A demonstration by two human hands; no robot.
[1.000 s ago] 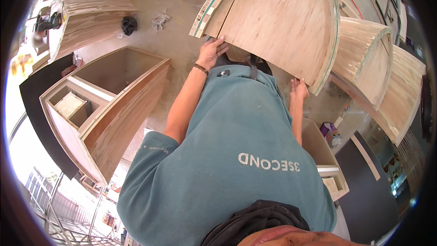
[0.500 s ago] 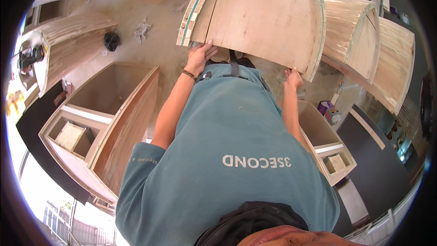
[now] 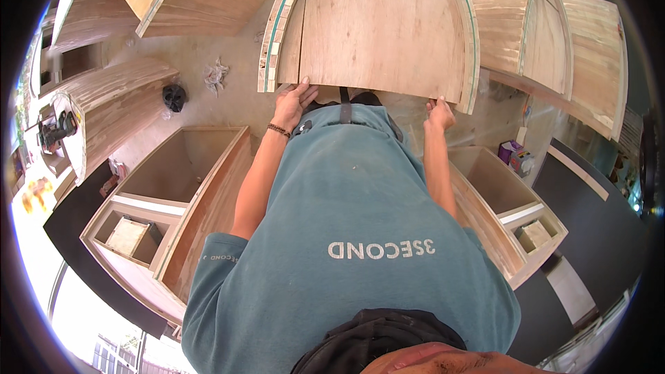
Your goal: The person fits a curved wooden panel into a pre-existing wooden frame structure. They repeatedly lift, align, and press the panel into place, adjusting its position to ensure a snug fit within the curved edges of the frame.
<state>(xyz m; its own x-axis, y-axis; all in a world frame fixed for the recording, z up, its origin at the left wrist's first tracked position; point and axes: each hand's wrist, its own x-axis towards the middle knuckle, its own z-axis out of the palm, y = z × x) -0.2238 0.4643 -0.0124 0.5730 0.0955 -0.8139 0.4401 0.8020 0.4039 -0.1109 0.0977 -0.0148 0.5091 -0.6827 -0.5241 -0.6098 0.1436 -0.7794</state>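
Observation:
In front of me is a large wooden piece (image 3: 381,28) with a flat plywood face, a curved rim of small blocks and a thin green line along the rim. My left hand (image 3: 294,100) is at its near edge by the left corner, fingers bent over the edge and thumb on top. At the right end of the same edge, my right hand (image 3: 440,112) pinches the board between thumb and fingers. Both hands are closed on the piece. The undersides of the fingers are partly hidden.
Open wooden cabinets stand on my left (image 3: 163,173) and right (image 3: 485,180). Curved wooden pieces (image 3: 502,24) are at the far right. A black plastic bag (image 3: 174,98) and a crumpled wrapper (image 3: 215,76) lie on the floor. A power tool (image 3: 59,131) rests at far left.
My view has rotated, so the piece's near edge appears more level and its left corner lower. Both hands keep their hold near the two ends of that edge.

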